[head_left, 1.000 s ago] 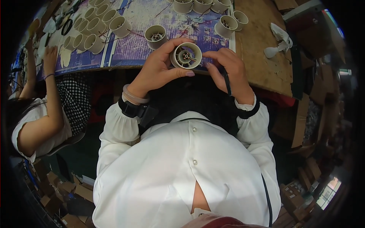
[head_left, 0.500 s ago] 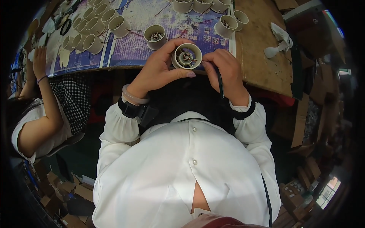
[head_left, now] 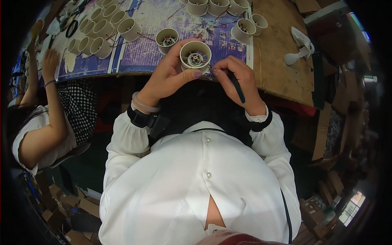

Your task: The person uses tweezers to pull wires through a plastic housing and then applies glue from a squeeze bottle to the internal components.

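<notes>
My left hand (head_left: 168, 77) is wrapped round a cream-white cylindrical fan housing (head_left: 183, 59), its thumb along the near rim. The housing's open end faces me and shows a round hub with copper-coloured parts (head_left: 195, 59) held by spokes inside. In my right hand (head_left: 241, 79) is a slim dark tool, apparently a pair of tweezers (head_left: 237, 87), pinched between thumb and fingers. The tool's tip is at the housing's lower right side, partly hidden by my fingers. Just beyond my left hand, a similar housing (head_left: 167, 39) stands on the table.
More white housings (head_left: 128, 29) with thin wires stand at the left and far side, and a pair (head_left: 243, 30) at the right. Crumpled white tissue (head_left: 301, 43) lies on the brown board (head_left: 281, 77). A co-worker (head_left: 45, 126) sits at the left. Cardboard boxes (head_left: 322, 130) stand at the right.
The housing has moved slightly left and up and is tilted differently, showing more of its near outer wall. My right hand has shifted left with the tool. The co-worker's hand has moved right.
</notes>
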Available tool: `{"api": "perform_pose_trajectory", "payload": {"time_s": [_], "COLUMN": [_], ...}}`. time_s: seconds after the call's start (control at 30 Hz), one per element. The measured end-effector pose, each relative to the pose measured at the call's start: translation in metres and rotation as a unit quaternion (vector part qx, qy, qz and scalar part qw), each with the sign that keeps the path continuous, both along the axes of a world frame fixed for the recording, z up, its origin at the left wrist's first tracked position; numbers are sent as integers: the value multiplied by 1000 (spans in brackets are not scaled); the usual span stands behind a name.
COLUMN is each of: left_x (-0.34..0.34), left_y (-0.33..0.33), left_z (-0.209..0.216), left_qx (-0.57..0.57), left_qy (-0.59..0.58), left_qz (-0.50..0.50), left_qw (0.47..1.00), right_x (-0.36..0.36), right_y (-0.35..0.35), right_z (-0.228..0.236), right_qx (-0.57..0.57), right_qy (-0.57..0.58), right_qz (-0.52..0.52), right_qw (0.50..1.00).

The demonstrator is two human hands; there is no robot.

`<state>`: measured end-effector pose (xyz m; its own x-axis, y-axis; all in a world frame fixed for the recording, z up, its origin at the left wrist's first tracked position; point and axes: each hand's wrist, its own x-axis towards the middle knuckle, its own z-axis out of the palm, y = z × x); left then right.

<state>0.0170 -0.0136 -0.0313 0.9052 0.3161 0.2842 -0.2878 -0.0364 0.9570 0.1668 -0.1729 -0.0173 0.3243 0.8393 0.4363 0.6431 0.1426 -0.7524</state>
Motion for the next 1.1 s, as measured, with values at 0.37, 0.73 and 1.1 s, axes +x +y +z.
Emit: {"api": "perform_pose_trajectory", "payload": {"time_s": [0.37,0.73,1.1], "left_x": [4,7,15], "left_y": [-2,-6,-10], "left_z": [1,-2,-3], "left_qx": [-25,-116,-194], "left_qy": [3,17,70], "left_qz": [1,26,102], "left_qw": [1000,993,973], "right_x": [-1,0,-2], "right_y": [6,7,2], "right_z": [2,4,4], "right_qx": [71,70,35], "right_qy": [-99,-173,-265], "right_qz": [-43,-10,4], "right_qw": [992,982,964]}}
